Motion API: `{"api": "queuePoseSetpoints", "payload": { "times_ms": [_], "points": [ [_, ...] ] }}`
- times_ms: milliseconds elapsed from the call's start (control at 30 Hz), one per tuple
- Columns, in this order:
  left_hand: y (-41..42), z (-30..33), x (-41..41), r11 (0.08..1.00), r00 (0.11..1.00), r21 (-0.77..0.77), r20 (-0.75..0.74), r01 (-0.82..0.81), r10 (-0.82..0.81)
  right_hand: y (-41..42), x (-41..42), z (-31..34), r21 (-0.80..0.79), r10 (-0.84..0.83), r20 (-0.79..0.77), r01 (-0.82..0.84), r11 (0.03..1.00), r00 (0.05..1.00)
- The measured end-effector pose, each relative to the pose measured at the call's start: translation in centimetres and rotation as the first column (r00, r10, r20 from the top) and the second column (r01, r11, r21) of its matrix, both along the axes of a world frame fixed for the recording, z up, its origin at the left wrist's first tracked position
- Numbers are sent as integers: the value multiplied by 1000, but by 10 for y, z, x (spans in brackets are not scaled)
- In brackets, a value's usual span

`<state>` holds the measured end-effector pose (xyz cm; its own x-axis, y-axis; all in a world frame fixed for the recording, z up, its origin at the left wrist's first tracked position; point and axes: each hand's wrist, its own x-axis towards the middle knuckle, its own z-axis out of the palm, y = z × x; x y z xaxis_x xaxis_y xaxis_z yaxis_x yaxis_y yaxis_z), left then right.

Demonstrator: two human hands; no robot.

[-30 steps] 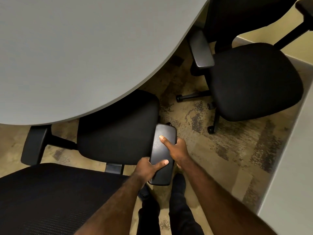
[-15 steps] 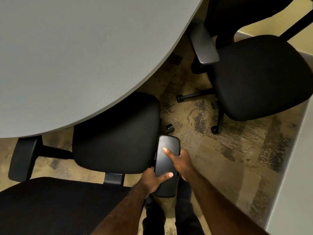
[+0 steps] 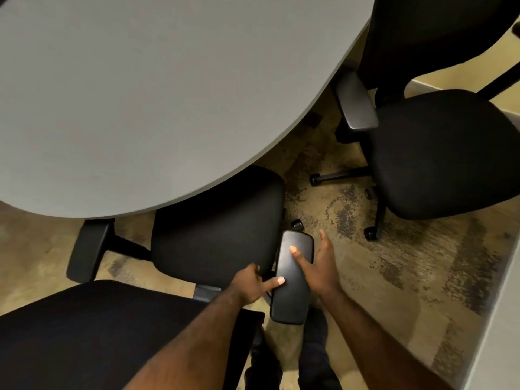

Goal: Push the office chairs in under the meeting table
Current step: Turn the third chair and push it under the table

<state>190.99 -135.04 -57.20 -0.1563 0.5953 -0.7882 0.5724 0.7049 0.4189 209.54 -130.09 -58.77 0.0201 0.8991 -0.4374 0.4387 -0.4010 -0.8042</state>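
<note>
A grey meeting table (image 3: pixel 168 94) with a curved edge fills the upper left. A black office chair (image 3: pixel 216 229) stands below it, the front of its seat under the table edge. My left hand (image 3: pixel 251 284) grips the inner side of that chair's right armrest (image 3: pixel 292 277), thumb on top. My right hand (image 3: pixel 320 268) is open, fingers spread, with its thumb on the armrest pad and the other fingers off its outer side. A second black chair (image 3: pixel 439 153) stands to the right, clear of the table.
The first chair's left armrest (image 3: pixel 87 249) pokes out from under the table at the left, and its mesh backrest (image 3: pixel 98 333) fills the bottom left. A pale wall (image 3: pixel 495 319) runs down the right edge. Patterned carpet (image 3: pixel 408 263) lies between chairs and wall. My shoes show at the bottom.
My right hand has opened and lifted off the armrest's outer side, fingers now spread. My left hand keeps its hold. The chair sits a little further under the table.
</note>
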Motion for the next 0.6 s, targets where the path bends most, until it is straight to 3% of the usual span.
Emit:
{"api": "queuePoseSetpoints", "payload": {
  "times_ms": [133,267,433,600],
  "points": [
    [12,59,-16,998,1000,66,-11,14,-13,14,4,48,118,115,50,-120,986,992],
    [29,123,-34,976,989,165,-79,139,-128,30,-5,110,261,192,83,-207,943,978],
    [33,179,-60,948,994,316,-113,45,-10,45,-35,169,420,255,73,-262,869,964],
    [25,225,-84,896,981,427,-193,118,-37,43,-75,215,479,331,52,-315,820,942]
  ]
}}
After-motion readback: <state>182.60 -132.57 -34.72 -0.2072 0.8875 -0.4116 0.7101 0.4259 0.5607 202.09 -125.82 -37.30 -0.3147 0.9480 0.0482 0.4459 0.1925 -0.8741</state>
